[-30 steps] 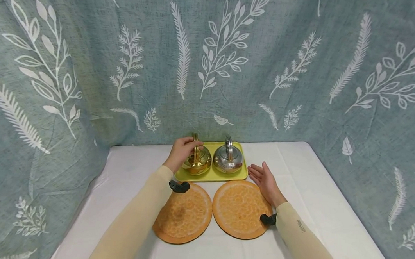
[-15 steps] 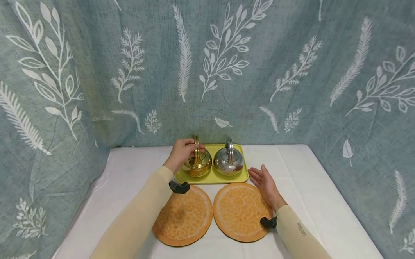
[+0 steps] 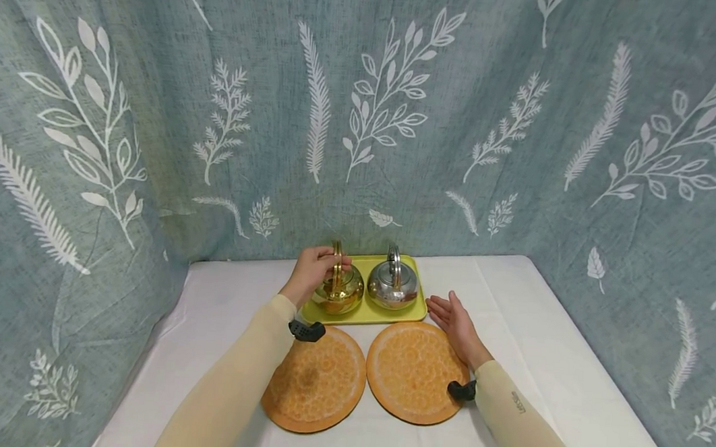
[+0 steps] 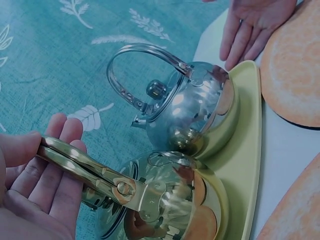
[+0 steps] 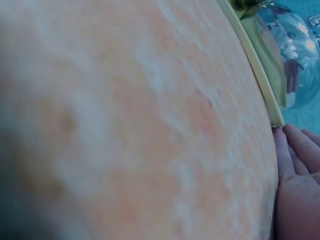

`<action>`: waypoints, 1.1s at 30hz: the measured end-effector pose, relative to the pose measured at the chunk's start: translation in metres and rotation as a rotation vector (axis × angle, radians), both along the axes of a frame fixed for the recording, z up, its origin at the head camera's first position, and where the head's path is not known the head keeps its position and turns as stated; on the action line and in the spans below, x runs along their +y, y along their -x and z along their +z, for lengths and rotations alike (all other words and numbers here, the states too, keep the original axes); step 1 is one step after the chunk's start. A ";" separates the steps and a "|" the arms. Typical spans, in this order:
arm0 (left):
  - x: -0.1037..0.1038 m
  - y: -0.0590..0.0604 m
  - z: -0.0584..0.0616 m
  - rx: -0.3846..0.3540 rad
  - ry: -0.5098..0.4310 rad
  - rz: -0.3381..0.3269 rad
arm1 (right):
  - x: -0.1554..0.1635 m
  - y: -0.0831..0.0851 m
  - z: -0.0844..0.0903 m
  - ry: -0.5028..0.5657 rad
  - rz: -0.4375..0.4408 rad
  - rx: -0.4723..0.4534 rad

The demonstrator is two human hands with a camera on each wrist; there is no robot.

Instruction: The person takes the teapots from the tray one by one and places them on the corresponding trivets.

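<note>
The left hand [image 3: 313,268] pinches the gold kettle [image 3: 343,297] by its handle [image 4: 125,187], with the thumb on one side and the fingers bent against the other. The handle seems a good place to hold, because it is thin and stands up high, while the round belly looks smooth and slippery. The gold kettle stands upright on the yellow tray [image 3: 362,316], next to the silver kettle [image 3: 393,289]. Both handles point up, so each one is easy to reach from above. The tray's rim seems there to stop the kettles from sliding off. The right hand [image 3: 457,326] has hold of nothing. Its fingers are nearly straight, and their tips are right by the tray's near corner. It is hard to tell if they touch it, but a hand there could help steady the tray. Two round orange mats, the left mat [image 3: 319,390] and the right mat [image 3: 417,375], lie flat on the bench [image 3: 512,299] in front of the tray, roughly one for each kettle.
</note>
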State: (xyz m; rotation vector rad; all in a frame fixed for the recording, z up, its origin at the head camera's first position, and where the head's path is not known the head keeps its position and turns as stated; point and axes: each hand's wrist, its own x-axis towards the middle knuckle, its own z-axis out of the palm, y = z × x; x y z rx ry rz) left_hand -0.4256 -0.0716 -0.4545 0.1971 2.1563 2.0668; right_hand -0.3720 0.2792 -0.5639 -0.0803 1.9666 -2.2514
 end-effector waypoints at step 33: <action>-0.013 -0.047 0.020 0.055 -0.109 -0.054 | -0.005 -0.005 0.004 0.004 0.019 -0.006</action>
